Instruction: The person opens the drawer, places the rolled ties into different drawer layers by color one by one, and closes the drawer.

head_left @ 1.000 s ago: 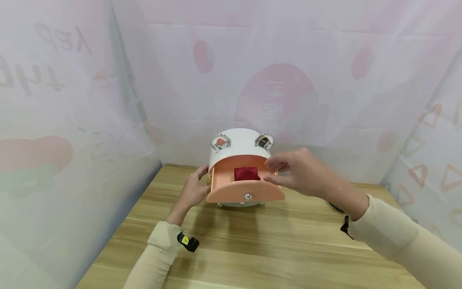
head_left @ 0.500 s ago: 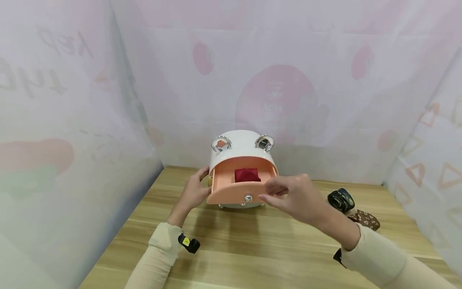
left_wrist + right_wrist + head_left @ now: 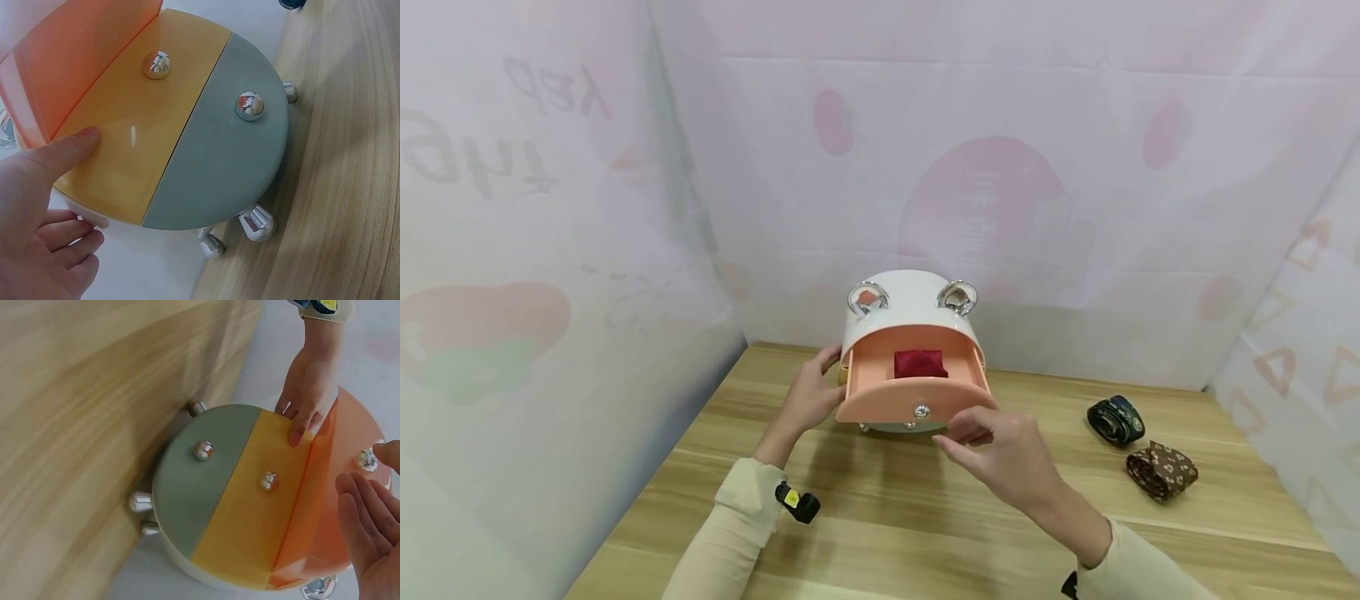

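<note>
Left hand [image 3: 808, 398] rests against the left side of the round white plastic drawer box [image 3: 912, 307], fingers straight; in the left wrist view the thumb [image 3: 59, 150] presses flat on the yellow middle drawer front [image 3: 134, 140], just under the pulled-out top drawer. Nothing gripped.

Box stands on small silver feet [image 3: 256, 222] at the back centre of the light wooden table [image 3: 880, 508], close to the pale printed curtain wall [image 3: 550, 208]. Two silver ring handles [image 3: 868, 297] on top. Three stacked drawers: peach-orange translucent top drawer [image 3: 916, 392] slid out toward the person, yellow one and grey-green bottom drawer [image 3: 231, 156] both closed, each with a round silver knob [image 3: 249, 105]. Inside the open top drawer: one dark red folded cloth item [image 3: 920, 363], lying in the middle of the tray, other contents not visible.

Right hand [image 3: 1000, 450] hovers just in front of and below the open drawer's right end, fingers loosely extended, thumb and forefinger near each other but holding nothing; right wrist view shows fingertips [image 3: 359, 506] just beside the orange front, contact unclear.

Far right on the table, well apart from the box: a rolled dark blue patterned tie [image 3: 1116, 419] and, just beside it, a rolled brown patterned tie [image 3: 1161, 471].
</note>
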